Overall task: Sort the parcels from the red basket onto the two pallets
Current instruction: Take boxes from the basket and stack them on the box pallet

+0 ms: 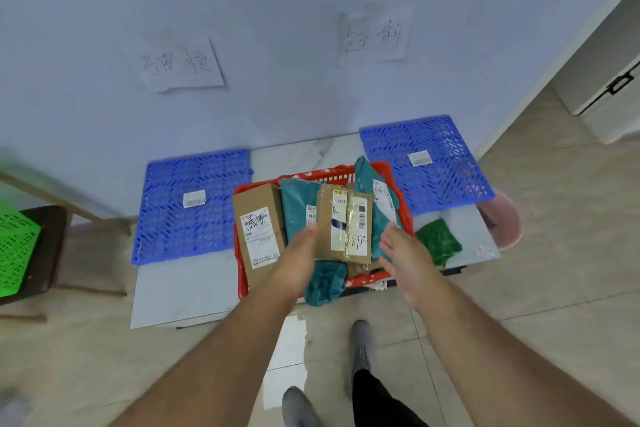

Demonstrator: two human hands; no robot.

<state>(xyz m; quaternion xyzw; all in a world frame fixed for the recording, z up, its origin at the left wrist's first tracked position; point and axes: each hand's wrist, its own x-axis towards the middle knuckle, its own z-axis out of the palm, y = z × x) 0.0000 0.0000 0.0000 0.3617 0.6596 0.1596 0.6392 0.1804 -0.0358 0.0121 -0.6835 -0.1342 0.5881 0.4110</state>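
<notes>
A red basket [377, 170] on the floor holds cardboard boxes and teal plastic mailers. My left hand [300, 253] grips the lower left edge of a taped brown box [343, 218] marked "8732", lifted above the basket. My right hand [401, 255] hovers with straight fingers just right of that box, not touching it. A larger brown box [258, 229] lies at the basket's left side. Teal mailers [298, 204] fill the middle and right. Two blue pallets lie by the wall: the left pallet [188, 239] and the right pallet [446, 166], each bearing only a small label.
Handwritten paper signs hang on the wall above each pallet [180, 64] [375, 35]. A green bag [440, 241] lies right of the basket, with a pink bin [509, 218] beyond. A green crate [15, 253] sits on a dark stool at the left. My feet stand below.
</notes>
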